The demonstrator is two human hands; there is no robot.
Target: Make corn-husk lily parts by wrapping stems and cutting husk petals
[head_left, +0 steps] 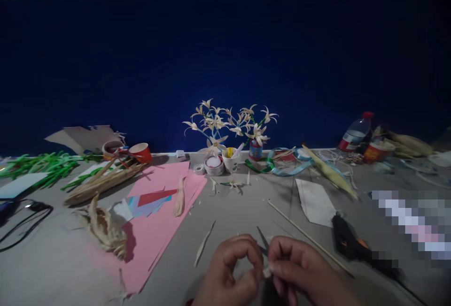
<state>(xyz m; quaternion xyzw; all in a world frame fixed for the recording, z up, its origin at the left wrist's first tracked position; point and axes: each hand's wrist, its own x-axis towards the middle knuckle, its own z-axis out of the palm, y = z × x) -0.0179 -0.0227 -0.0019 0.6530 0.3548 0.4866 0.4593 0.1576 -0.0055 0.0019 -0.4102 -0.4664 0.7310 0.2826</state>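
Observation:
At the bottom centre, my left hand and my right hand come together, fingers closed in pinches. A small pale piece of husk shows between their fingertips; most of it is hidden by the fingers. Dark pointed blades, seemingly of scissors, stick out just beyond my hands on the grey table. To the left of my left hand lies a narrow husk strip. A thin stick runs diagonally past my right hand.
A black glue gun lies at the right near a white paper sheet. Pale husk flowers stand in small cups at the back. Pink paper, dried husks and green stems lie to the left.

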